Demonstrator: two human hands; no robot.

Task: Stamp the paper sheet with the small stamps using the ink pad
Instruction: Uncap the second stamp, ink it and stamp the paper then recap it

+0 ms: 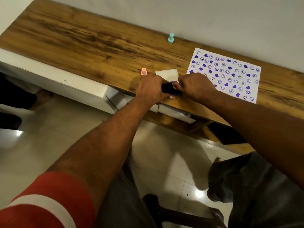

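Observation:
The dark ink pad [169, 89] lies near the front edge of the wooden table [98, 46], its white lid [167, 74] raised behind it. My left hand [151, 89] grips the pad's left side. My right hand [194, 87] pinches its right end, fingers curled at the lid's corner. To the right lies the white paper sheet [225, 74], covered with several purple hearts and smiley prints. A pink stamp [144, 71] stands upright just behind my left hand. A teal stamp [171, 38] stands upright farther back, near the wall.
The table runs along a grey wall [213, 17]. A white cabinet [57, 84] sits below its left part, and tiled floor lies underneath. My knees and a dark stool leg show at the bottom.

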